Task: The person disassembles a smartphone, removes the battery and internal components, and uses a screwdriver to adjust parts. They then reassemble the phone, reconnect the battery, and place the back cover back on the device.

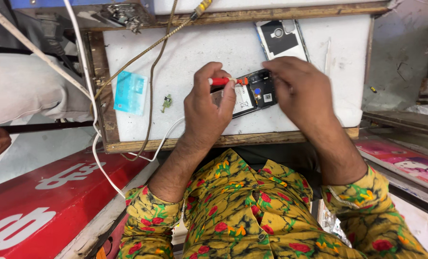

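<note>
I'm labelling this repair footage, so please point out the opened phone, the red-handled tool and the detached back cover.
opened phone (254, 93), head view, on its exposed inner board.
red-handled tool (219, 81), head view, on the red handle in the left hand.
detached back cover (281, 38), head view, on its dark inner face.

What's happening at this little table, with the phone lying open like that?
A person in a floral shirt works on an opened phone on a white work board. The left hand holds a red-handled tool at the phone's edge; the right hand steadies it. The removed back cover lies just beyond.
</note>
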